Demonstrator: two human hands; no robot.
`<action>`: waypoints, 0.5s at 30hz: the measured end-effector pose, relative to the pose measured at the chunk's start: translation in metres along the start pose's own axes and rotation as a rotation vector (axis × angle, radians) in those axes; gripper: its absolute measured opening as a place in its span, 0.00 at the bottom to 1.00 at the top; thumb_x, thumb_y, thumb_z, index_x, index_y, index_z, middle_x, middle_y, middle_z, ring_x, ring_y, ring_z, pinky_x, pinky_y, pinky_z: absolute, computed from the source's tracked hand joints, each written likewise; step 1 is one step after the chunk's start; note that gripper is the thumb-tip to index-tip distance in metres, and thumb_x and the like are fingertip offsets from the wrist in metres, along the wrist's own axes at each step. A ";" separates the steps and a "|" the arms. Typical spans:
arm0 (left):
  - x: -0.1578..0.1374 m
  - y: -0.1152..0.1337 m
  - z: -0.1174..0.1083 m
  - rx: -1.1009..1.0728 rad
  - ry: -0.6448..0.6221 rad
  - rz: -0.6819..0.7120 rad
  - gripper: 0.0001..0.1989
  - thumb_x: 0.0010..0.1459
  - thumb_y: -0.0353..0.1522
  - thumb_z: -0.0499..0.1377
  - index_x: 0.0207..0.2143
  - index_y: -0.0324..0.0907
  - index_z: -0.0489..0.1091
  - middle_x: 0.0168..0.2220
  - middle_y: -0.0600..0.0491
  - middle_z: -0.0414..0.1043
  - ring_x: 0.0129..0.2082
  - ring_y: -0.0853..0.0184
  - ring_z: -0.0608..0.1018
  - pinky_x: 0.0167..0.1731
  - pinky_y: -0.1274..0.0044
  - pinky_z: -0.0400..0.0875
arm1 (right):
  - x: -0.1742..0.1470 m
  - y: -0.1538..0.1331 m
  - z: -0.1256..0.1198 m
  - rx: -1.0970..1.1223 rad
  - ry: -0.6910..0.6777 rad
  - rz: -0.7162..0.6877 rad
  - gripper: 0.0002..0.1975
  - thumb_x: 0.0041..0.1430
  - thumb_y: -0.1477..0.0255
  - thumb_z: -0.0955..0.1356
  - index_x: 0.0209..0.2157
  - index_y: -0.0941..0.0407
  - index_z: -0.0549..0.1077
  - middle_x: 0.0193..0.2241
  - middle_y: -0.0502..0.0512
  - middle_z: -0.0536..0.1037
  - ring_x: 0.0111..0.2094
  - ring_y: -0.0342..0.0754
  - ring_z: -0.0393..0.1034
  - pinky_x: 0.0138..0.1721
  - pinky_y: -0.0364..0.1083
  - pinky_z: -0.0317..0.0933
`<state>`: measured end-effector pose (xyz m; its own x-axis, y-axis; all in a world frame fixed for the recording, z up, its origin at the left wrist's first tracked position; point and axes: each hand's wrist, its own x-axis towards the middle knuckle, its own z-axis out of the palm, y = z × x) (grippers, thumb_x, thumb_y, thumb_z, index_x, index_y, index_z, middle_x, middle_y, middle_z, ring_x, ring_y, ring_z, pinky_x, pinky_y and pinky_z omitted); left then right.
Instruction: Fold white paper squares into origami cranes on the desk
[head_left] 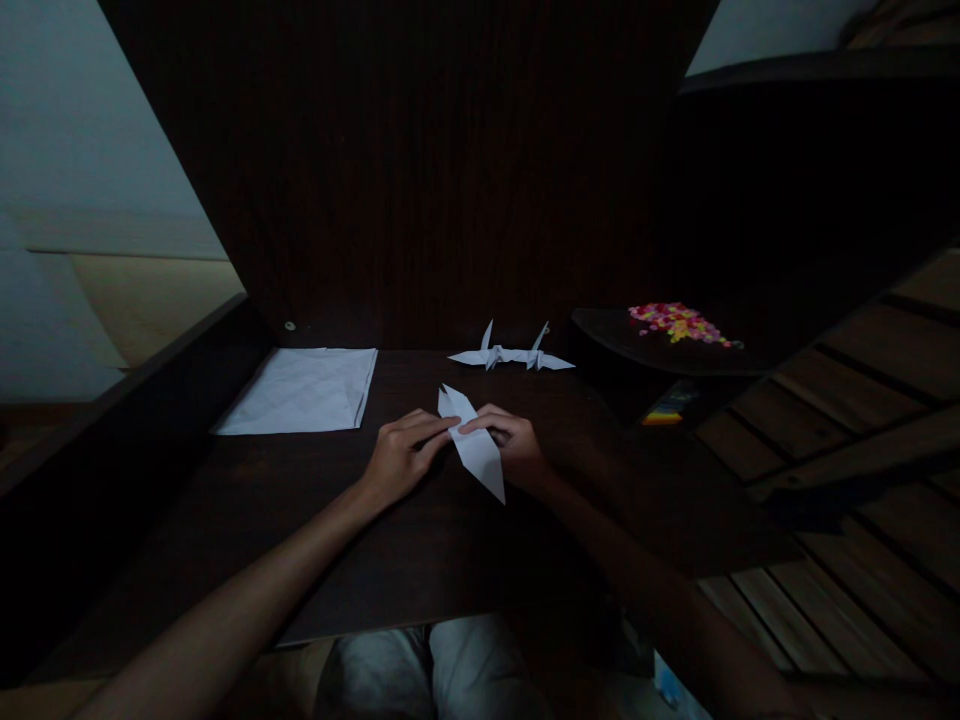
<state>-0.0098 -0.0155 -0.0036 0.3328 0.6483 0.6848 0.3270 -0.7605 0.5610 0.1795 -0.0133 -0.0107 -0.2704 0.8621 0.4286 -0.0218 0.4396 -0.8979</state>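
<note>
A folded piece of white origami paper (480, 460), long and diamond-shaped with a split upper tip, is held tilted above the dark desk (420, 560). My left hand (409, 445) pinches its left edge with the fingers pressed together. From the other side my right hand (514, 440) grips it, thumb on the front face and fingers curled behind, partly hidden. Beyond the hands, two folded white paper cranes (491, 357) stand side by side against the back panel.
At the left lies a stack of white paper sheets (304, 390) beside the raised side board (127, 390). A dark curved shelf (611, 335) on the right carries a heap of small pink and yellow pieces (682, 322). Wooden slats (847, 400) run along the far right.
</note>
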 end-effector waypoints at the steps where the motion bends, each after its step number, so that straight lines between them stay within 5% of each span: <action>1: 0.000 0.000 0.000 -0.001 0.001 0.005 0.11 0.59 0.29 0.58 0.43 0.43 0.76 0.35 0.48 0.78 0.34 0.66 0.77 0.35 0.74 0.73 | 0.000 0.000 0.000 -0.004 0.003 0.002 0.07 0.46 0.72 0.74 0.31 0.53 0.79 0.32 0.54 0.73 0.35 0.46 0.70 0.36 0.44 0.64; 15: -0.001 0.005 0.003 -0.019 -0.012 0.085 0.13 0.56 0.27 0.60 0.45 0.42 0.74 0.37 0.48 0.78 0.36 0.66 0.77 0.37 0.73 0.73 | 0.002 0.003 0.001 -0.100 0.033 -0.021 0.06 0.49 0.68 0.73 0.28 0.55 0.77 0.28 0.51 0.72 0.31 0.44 0.68 0.32 0.43 0.62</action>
<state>-0.0061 -0.0195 -0.0024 0.3692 0.5819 0.7246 0.2806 -0.8131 0.5100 0.1784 -0.0106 -0.0130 -0.2391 0.8597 0.4513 0.0695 0.4787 -0.8752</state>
